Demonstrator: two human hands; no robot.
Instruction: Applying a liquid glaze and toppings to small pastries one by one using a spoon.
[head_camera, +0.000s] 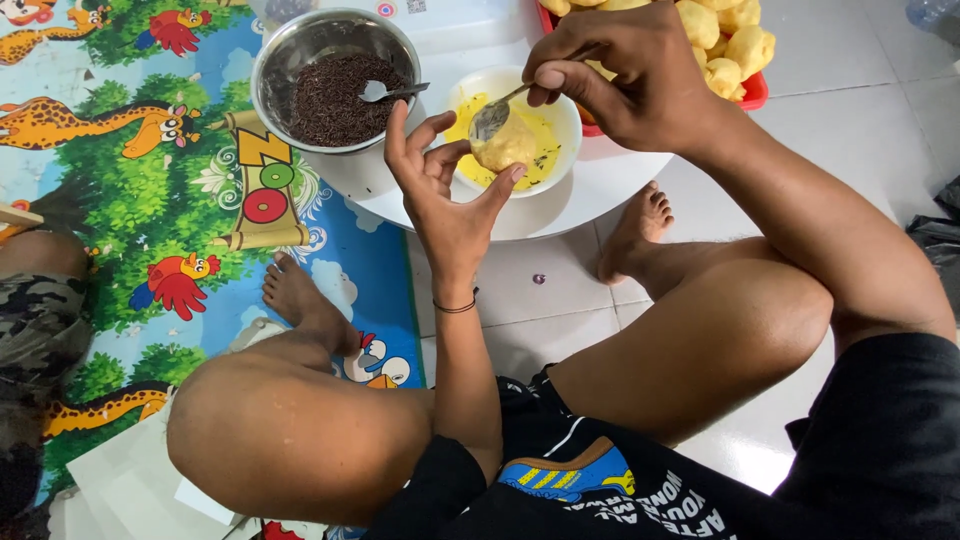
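1. Here, the person sits cross-legged on a white tiled floor (880, 110), both hands raised over a low round white table (600, 190).
2. The left hand (445, 190) is upright with the palm turned toward the table, its fingers spread and only loosely curled; thumb and fingertips pinch a pale, yellow-coated dough ball (510, 150).
3. The right hand (625, 70) is closed around the handle of a metal spoon (492, 118), gripping it between thumb and fingers, with the spoon's bowl resting against the top of the dough ball.
4. The dough ball hangs just above a white bowl (560, 120) that holds a yellow liquid with dark specks.
5. To the left of that bowl stands a steel bowl (290, 60) filled with dark chocolate sprinkles (335, 100); a second spoon (385, 92) lies in it, handle pointing toward the white bowl.
6. Behind the right hand, a red tray (755, 95) carries a heap of pale yellow dough pieces (735, 45).
7. Beside the table lies a colourful play mat (130, 200) printed with giraffes, birds and green trees.
8. At the left edge, another person's knee in camouflage fabric (30, 320) shows, well apart from the hands.
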